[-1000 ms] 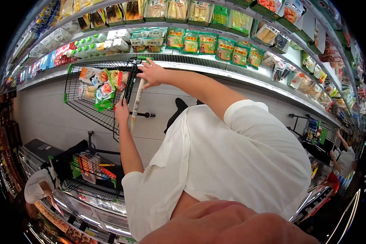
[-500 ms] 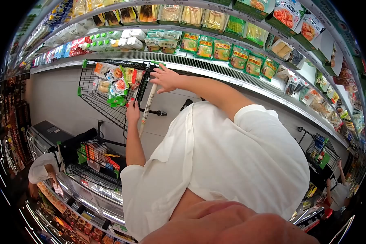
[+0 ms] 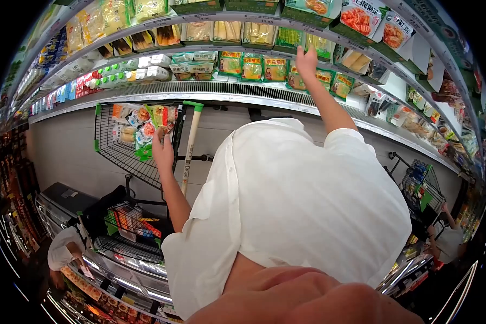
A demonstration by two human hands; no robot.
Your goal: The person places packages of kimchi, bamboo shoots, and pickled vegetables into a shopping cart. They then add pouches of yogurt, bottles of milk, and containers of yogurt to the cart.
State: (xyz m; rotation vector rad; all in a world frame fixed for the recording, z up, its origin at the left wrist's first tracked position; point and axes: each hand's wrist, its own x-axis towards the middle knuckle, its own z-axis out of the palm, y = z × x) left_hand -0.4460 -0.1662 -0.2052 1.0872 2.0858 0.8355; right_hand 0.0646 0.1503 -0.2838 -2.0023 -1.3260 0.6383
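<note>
Clearly, in the head view, the right hand (image 3: pixel 308 65) is stretched out at one o'clock, up to the display shelf (image 3: pixel 162 92). Its fingertips are at the green packs (image 3: pixel 290 36) in the upper row; whether the fingers have closed on one or merely touch it, I cannot tell. Below that hand, its forearm covers part of a row of orange-and-green bags (image 3: pixel 275 69). The shelf lip runs between the two rows. Beyond, past one o'clock, sit red-pictured packs (image 3: pixel 359 20); white bottles with green caps (image 3: pixel 110 81) line up at ten.

At nine o'clock, the left hand (image 3: pixel 163 155) reaches over the near end of a wire trolley (image 3: pixel 127 161), beside the food packets (image 3: pixel 146 129) heaped in it; its grip cannot be made out. The pale handlebar (image 3: pixel 190 143) stands between that hand and the white shirt (image 3: pixel 308 189).

Around eight o'clock, a second trolley (image 3: pixel 121 249) crowds the aisle beside another person (image 3: pixel 65 245). A third trolley (image 3: pixel 427 188) is at three, with someone (image 3: pixel 449 237) just below it.
</note>
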